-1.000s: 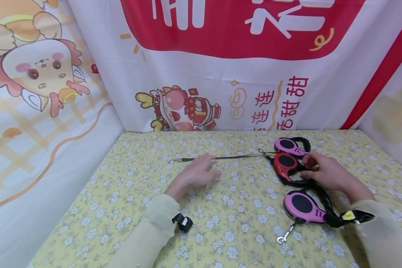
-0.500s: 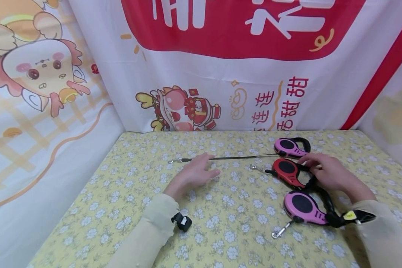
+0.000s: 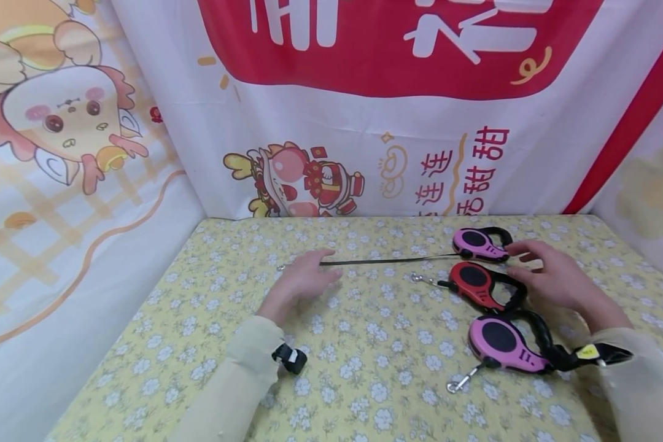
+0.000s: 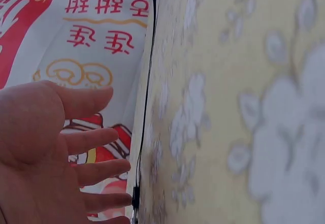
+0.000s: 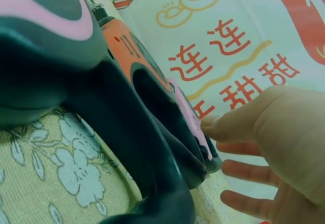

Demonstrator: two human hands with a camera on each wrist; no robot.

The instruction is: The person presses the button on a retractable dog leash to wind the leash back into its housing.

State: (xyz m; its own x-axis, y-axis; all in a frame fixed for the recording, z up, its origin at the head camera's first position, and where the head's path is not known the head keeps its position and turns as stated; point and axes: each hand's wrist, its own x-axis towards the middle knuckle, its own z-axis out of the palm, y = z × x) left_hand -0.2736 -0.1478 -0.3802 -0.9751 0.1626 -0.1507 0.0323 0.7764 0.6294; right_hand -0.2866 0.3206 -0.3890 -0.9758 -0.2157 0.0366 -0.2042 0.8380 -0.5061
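My left hand hovers over the left part of a thin black cord, its fingers straight and spread in the left wrist view. That cord runs from the far pink retractable dog leash to a metal clip at the left, mostly hidden behind the hand. Beside the red retractable leash is my right hand, with loose fingers and nothing between them. Its fingertips are close to the black handles of the red and far pink leashes. The red leash's metal clip points left.
Nearer the person lies a second pink retractable leash, its silver clip pointing front left and its black strap by the right sleeve. A flowered cloth covers the table. Printed cloth walls stand behind and at the sides.
The red leash has turned and shifted towards the person, and its clip now lies clear of the cord. My right hand has drawn back to the right; my left hand has moved left.
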